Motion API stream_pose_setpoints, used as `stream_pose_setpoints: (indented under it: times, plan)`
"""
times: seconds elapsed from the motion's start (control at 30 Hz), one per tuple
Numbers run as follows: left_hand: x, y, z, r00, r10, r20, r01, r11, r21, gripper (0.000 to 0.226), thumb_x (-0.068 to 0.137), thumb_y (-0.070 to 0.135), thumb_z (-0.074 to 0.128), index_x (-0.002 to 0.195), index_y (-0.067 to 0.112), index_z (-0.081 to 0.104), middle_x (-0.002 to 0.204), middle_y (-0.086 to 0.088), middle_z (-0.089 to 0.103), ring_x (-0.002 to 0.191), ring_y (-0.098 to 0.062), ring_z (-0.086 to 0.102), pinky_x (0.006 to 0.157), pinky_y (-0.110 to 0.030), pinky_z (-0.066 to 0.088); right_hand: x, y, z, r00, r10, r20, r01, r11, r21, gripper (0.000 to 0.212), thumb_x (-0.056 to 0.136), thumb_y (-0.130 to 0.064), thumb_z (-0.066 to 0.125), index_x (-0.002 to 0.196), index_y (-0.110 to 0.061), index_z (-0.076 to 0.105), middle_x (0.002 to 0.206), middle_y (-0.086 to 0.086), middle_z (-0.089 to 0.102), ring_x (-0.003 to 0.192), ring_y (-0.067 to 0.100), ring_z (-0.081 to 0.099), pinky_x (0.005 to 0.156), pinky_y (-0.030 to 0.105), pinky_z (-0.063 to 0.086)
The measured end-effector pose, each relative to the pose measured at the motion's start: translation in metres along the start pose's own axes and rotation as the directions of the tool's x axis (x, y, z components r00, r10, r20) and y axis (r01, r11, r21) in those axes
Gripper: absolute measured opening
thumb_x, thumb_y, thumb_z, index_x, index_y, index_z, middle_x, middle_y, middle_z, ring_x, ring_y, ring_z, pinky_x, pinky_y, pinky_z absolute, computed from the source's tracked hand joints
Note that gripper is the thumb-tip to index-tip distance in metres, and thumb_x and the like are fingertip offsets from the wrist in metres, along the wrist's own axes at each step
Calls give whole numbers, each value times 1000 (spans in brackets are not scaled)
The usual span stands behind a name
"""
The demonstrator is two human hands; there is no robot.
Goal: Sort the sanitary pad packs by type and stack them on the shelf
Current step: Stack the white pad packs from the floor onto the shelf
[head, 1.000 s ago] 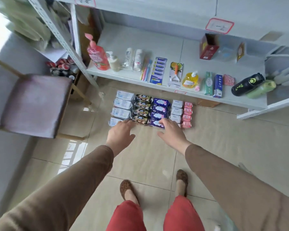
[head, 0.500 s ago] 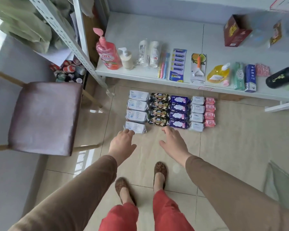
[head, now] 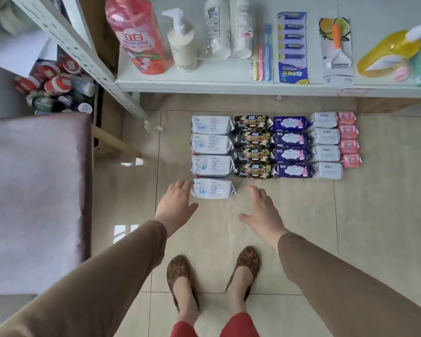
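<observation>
Pad packs on the beige tile floor (head: 301,227) run pale blue-white (head: 212,144), then black and gold (head: 253,144), deep purple (head: 291,144), white (head: 326,144) and small pink ones (head: 348,139), plus leopard-print shoes (head: 180,276), tan sleeves (head: 95,283), red trousers (head: 238,324) and a pink pump bottle (head: 137,35).

A pink bottle (head: 137,37) stands beside a cream pump bottle (head: 182,45)

Beige tiled floor (head: 374,227); mauve cushioned chair (head: 34,203) at left.
</observation>
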State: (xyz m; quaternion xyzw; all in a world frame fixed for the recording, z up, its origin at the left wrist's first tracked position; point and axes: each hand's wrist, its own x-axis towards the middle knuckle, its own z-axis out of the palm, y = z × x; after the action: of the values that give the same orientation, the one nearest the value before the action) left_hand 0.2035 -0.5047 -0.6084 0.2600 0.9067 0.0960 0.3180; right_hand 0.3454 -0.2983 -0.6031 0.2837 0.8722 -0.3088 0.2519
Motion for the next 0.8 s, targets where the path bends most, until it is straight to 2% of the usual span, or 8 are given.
stream_pose_setpoints:
  times: [0.13, 0.3, 0.43, 0.63, 0.73, 0.8]
  plan:
    - [54, -23, 32, 999, 10, -49, -10, 1000, 6, 62, 85, 29, 69, 139, 15, 42, 138, -8, 46, 125, -28, 42, 101, -39, 41, 45, 19, 36, 998, -62, 24, 63, 997, -49, 82, 84, -28, 73, 150, -20, 26, 143, 8, 36, 123, 30, 45, 97, 40, 46]
    - [116, -42, 66, 997, 48, -66, -42, 995, 85, 70, 85, 32, 69, 144, 12, 36, 143, -8, 41, 131, -29, 36, 109, -38, 34, 99, 37, 73, 996, -92, 22, 93, 991, -96, 83, 82, -21, 76, 148, -21, 25, 140, 5, 34, 122, 28, 45, 93, 40, 50]
    - [154, -48, 87, 994, 68, -81, -58, 991, 120, 70, 86, 30, 67, 145, 14, 34, 144, -7, 39, 131, -29, 36, 109, -40, 37, 130, 45, 102, 991, -132, 21, 134, 982, -133, 90, 79, -20, 78, 150, -21, 23, 145, 3, 29, 124, 28, 43, 91, 40, 52]
    - [189, -49, 106, 997, 33, -72, -25, 993, 115, 75, 82, 33, 71, 144, 16, 32, 144, -6, 36, 129, -30, 37, 105, -46, 42, 156, 49, 139, 989, -145, -6, 141, 973, -185, 90, 77, -22, 79, 149, -20, 25, 136, 4, 33, 121, 26, 40, 88, 37, 53]
    - [197, -50, 115, 998, 24, -66, -16, 993, 119, 81, 80, 40, 74, 144, 19, 30, 147, -4, 33, 126, -30, 39, 98, -47, 47, 163, 50, 154, 986, -157, -54, 138, 956, -259, 89, 72, -27, 82, 145, -19, 31, 131, 5, 37, 116, 25, 41, 91, 34, 51]
    - [201, -50, 120, 997, 15, -73, -5, 992, 126, 88, 76, 41, 77, 146, 19, 27, 147, -2, 33, 123, -29, 40, 93, -47, 49, 166, 52, 163, 985, -162, -63, 139, 953, -269, 89, 69, -26, 84, 143, -19, 33, 132, 4, 37, 115, 24, 42, 88, 32, 52]
